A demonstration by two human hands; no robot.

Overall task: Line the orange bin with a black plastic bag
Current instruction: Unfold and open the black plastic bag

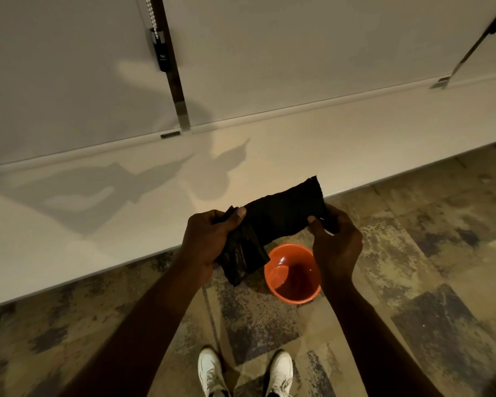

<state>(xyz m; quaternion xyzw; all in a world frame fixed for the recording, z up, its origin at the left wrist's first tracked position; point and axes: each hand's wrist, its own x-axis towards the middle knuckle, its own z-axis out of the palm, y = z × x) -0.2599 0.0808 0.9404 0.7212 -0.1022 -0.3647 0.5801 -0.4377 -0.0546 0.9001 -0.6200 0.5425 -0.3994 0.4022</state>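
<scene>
Bag pinched between both hands' fingers.

Counted are one orange bin, one black plastic bag, possibly still folded, two hands, left and right, and two white shoes.

Between my thumbs I've got the bag, flat matte black across the stretched part and a glossier black where it hangs folded under my left hand. Just below my right hand is the bin, bright orange at the rim and a darker red-orange down inside. Beneath it all runs the carpet, mottled tan, olive and charcoal in blocky patches, with my white shoes at the bottom and a plain off-white wall beyond my fingertips.
</scene>
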